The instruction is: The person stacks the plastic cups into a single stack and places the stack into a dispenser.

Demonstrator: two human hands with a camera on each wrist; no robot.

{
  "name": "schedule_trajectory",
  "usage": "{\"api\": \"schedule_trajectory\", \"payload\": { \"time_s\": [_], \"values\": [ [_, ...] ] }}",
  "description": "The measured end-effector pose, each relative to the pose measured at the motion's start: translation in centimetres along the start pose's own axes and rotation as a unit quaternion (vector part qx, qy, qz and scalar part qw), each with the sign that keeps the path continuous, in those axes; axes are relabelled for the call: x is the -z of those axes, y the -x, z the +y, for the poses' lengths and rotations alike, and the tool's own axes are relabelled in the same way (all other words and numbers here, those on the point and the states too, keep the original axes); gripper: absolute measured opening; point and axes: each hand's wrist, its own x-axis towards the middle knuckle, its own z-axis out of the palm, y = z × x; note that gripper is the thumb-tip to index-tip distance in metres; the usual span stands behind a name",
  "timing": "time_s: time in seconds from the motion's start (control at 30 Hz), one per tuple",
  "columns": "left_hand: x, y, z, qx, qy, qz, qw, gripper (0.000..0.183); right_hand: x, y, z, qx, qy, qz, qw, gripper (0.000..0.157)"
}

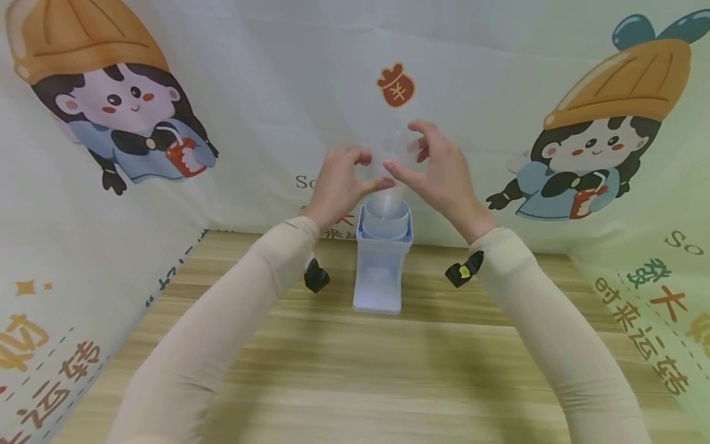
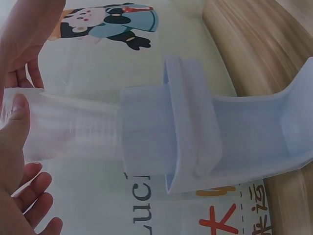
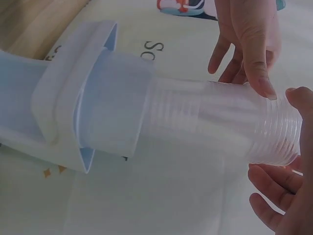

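A stack of clear plastic cups (image 1: 389, 198) stands upright, its lower end in the round tube (image 1: 385, 230) of a pale blue cup dispenser (image 1: 379, 277). Rims crowd together at the upper end of the stack (image 3: 274, 127). My left hand (image 1: 339, 185) holds that end from the left, the thumb (image 2: 18, 117) lying along the cups' side. From the right, my right hand (image 1: 444, 172) grips around the rims, with thumb and fingers on opposite sides. The tube rises out of the dispenser's square collar (image 2: 190, 122).
The dispenser stands on a wood-grain table (image 1: 355, 370), near its back edge. Behind it and at both sides hangs a pale printed cloth (image 1: 266, 92) with cartoon figures and lettering. A black wrist strap (image 1: 466, 270) sits at my right cuff.
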Motion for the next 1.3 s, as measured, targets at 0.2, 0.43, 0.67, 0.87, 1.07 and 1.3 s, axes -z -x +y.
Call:
{"api": "schedule_trajectory", "payload": {
  "time_s": [0.2,0.43,0.67,0.87,1.07,1.3],
  "values": [
    [-0.9,0.2,-0.6,0.005,-0.012,-0.003,0.9999,0.067,-0.6,0.7,0.6,-0.012,0.007,-0.013,1.000,0.071],
    [-2.0,0.4,-1.3,0.022,-0.007,-0.017,0.9996,0.067,-1.3,1.2,1.2,-0.018,0.021,-0.032,0.999,0.072],
    [-2.7,0.9,-1.8,0.043,0.000,-0.028,0.9987,0.066,-2.2,1.6,1.9,-0.025,0.027,-0.051,0.998,0.072],
    [-2.9,0.9,-2.1,0.038,-0.001,-0.036,0.9986,0.067,-2.4,1.8,2.2,-0.024,0.027,-0.050,0.998,0.073],
    [-3.5,1.3,-2.7,0.051,-0.016,-0.054,0.9971,0.070,-2.9,2.4,2.7,-0.035,0.021,-0.066,0.997,0.072],
    [-4.2,1.7,-3.4,0.045,-0.023,-0.061,0.9969,0.073,-3.7,3.2,3.3,-0.053,0.026,-0.083,0.995,0.074]
  ]
}}
